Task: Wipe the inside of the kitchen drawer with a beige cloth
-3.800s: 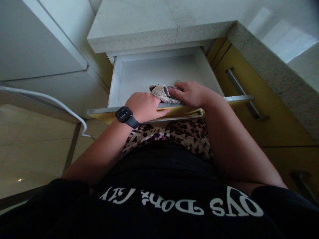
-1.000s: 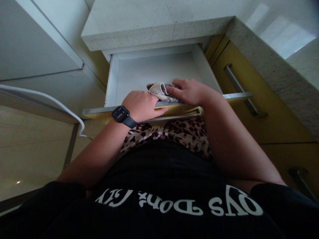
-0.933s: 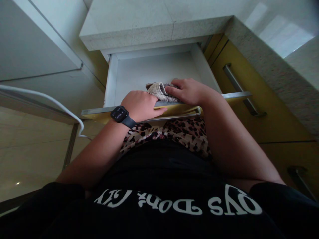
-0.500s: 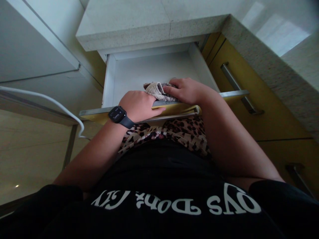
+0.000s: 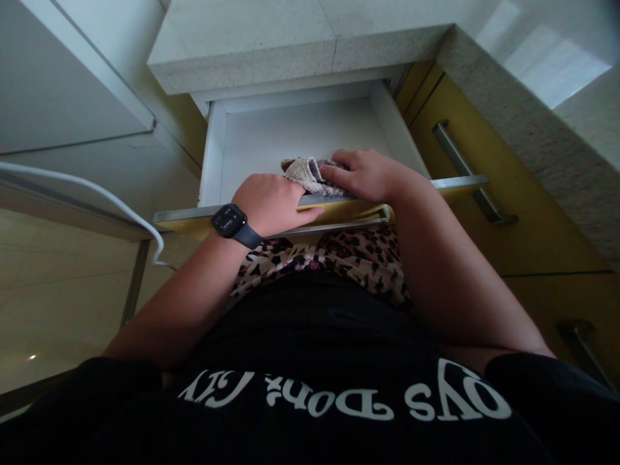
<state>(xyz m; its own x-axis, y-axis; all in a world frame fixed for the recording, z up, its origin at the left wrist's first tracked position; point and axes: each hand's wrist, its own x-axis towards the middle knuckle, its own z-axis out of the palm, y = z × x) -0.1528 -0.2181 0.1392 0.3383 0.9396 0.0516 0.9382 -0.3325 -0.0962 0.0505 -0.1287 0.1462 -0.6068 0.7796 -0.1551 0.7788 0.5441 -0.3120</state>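
Note:
A white drawer stands pulled out under a speckled stone countertop. My left hand, a dark watch on its wrist, curls over the drawer's yellow front edge and grips it. My right hand lies inside the drawer, fingers pressed down on a crumpled beige cloth near the front of the drawer. The drawer floor behind the cloth is bare white.
Yellow cabinet fronts with metal bar handles run to the right under the counter. A white cable hangs at the left in front of white panels. Pale floor tiles show at lower left.
Both hands stay where they were, left on the drawer front and right on the cloth. Only the camera has shifted slightly.

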